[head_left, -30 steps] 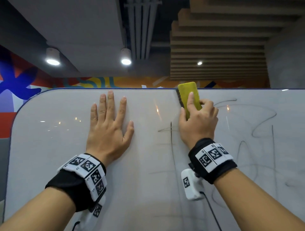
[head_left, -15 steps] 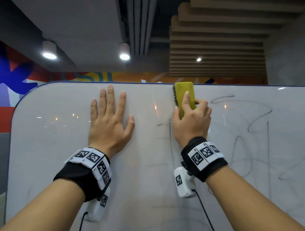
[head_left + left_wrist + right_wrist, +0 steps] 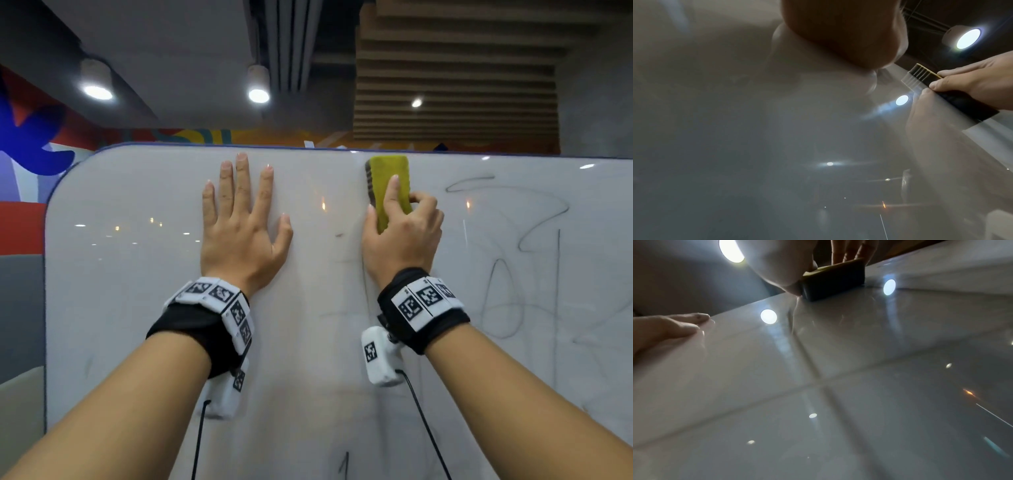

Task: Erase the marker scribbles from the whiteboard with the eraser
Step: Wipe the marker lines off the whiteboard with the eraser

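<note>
The whiteboard (image 3: 137,274) carries scribbles (image 3: 513,274) across its right side. The left hand (image 3: 239,236) lies flat, fingers spread. The right hand (image 3: 404,236) clasps the eraser (image 3: 388,178) at the far edge; it could slide off the top, or leave faint streaks.

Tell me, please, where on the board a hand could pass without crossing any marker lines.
The broad patch between the whiteboard's rounded left edge and the left hand looks bare. The strip between that hand and the right hand gripping the eraser is mostly clear, with faint traces lower down. To the right of the eraser, scribbles crowd the surface.
</note>
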`<action>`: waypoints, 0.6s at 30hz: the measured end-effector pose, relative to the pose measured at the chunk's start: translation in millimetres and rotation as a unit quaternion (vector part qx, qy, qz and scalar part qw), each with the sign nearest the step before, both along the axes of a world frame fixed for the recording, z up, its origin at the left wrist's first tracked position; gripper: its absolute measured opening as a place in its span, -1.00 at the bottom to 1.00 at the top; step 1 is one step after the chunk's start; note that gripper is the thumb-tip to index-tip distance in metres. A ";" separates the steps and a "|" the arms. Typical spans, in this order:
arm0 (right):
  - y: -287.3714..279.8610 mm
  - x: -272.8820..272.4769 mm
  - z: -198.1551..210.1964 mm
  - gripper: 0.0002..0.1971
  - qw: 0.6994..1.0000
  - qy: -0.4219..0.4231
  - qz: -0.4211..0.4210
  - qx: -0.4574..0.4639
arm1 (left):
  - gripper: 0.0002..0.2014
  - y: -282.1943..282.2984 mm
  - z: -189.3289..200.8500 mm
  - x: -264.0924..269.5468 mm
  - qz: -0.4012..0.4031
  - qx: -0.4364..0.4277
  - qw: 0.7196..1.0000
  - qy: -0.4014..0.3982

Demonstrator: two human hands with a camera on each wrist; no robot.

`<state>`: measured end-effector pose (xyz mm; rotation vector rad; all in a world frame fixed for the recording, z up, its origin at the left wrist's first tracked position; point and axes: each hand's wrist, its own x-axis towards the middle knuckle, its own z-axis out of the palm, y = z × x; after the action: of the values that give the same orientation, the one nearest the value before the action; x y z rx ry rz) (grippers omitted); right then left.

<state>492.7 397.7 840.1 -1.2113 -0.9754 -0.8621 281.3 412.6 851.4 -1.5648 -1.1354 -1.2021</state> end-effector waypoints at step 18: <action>-16.4 -58.4 -44.8 -0.44 0.985 -0.168 0.007 -0.031 | -0.29 4.0 -8.5 -4.1 -0.037 0.017 0.999 0.009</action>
<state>434.3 381.4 795.3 -1.1292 -1.2888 -1.0538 277.2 416.6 842.9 -1.6015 -1.0495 -1.2477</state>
